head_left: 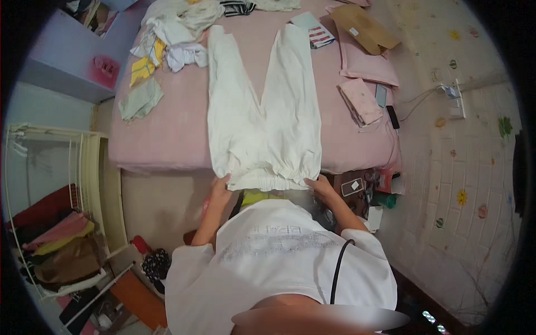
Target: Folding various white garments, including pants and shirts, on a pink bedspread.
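White trousers (265, 111) centre stage, laid on the pink-sheeted bed (167, 137), legs spread toward twelve, elastic waistband at six and out past the near edge! The left hand (220, 187) pinches one corner of that waistband at seven, the right hand (321, 188) grips the other at five.

Now the surroundings, clockwise around the trousers: a white packet with red stripes (320, 38) at one, close by the right leg's hem; a brown cardboard sleeve (360, 28) on the pillows, and a pink pillow (365, 70) at two; a folded pink cloth (360, 102) at three, a grey phone (381, 95) just beside it. Clutter at four, with a green container (385, 200) near the bed's foot. The clothes rack (84, 184) stands past the bed at half past eight; a grey-green cloth (141, 100) lies at nine, and a crumpled clothes heap (181, 30) at ten, touching or nearly touching the left leg.

Room to work? A broad band of sheet runs toward nine, a narrower one toward three, and a wedge opens between the legs at twelve. The patterned wall (441, 167) bounds three o'clock.
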Demonstrator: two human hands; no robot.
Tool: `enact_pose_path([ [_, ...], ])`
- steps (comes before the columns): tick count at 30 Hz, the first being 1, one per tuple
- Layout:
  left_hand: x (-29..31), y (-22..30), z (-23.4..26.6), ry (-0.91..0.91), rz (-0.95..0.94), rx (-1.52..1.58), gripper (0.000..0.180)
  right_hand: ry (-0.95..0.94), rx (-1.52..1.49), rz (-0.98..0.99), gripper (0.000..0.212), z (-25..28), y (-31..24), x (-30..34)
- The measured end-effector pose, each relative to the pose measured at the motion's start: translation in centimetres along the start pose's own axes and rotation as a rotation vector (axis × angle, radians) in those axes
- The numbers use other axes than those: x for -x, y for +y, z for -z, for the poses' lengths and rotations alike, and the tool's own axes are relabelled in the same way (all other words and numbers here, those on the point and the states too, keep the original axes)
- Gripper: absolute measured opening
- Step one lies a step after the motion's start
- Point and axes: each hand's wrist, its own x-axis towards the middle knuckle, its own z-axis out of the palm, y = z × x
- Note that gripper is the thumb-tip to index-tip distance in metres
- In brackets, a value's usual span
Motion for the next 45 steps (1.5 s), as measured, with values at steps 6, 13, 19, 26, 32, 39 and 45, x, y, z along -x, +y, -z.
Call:
enact_pose_path([
  [6,-0.8,-6.7,5.0,-0.169,-0.538,-0.854,0.039,0.247,0.274,-0.186,0.043,0.2,-0.5,-3.2],
  [13,1.3,-3.8,-1.8,-0.090,-0.551,-0.581,0.052,0.314,0.705,0.977,0.031,-12.6,-12.3,-4.1],
  [19,2.1,-3.4,-0.9,0.028,-0.030,-0.057,0.051,-0.827,1.697,1.053,0.023,-25.1,-11.4,1.0],
  [26,4.9,-3.1,-0.2,-0.311,-0.037,-0.151,0.026,-0.965,1.511,1.087,0.029,-22.8,-4.5,0.2],
  [32,5.7,-2.1,-3.9,-0.082,-0.056,-0.046,0.031,-0.799,1.043,1.119,0.034,-20.5,-7.0,0.7],
  [39,4.6,-1.6,-5.6,-0.111,0.048,0.052,0.034,-0.316,0.463,0.746,0.020,-19.4,-9.1,0.8],
  [45,5.4,-1.4,-6.1,-0.145,0.033,0.049,0.030,-0.628,0.775,1.082,0.023,-19.4,-8.9,1.4],
])
